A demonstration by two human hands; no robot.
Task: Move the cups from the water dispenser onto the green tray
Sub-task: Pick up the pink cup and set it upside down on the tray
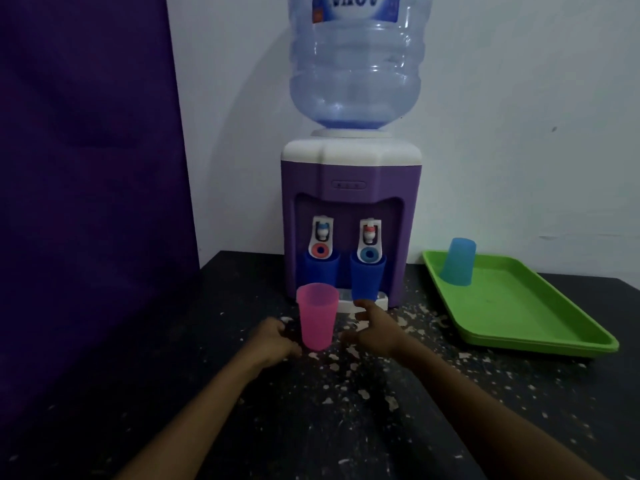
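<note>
A purple water dispenser stands at the back of the dark table. Two dark blue cups sit under its taps, the left cup and the right cup. In front of it a pink cup stands upright on the table. My left hand curls against the pink cup's lower left side. To the cup's right, my right hand is open and holds nothing, its fingertips just below the right dark blue cup. A light blue cup rests upside down at the far end of the green tray.
A large clear water bottle sits on top of the dispenser. A purple panel closes off the left side and a white wall lies behind. The black table top is speckled with white flecks.
</note>
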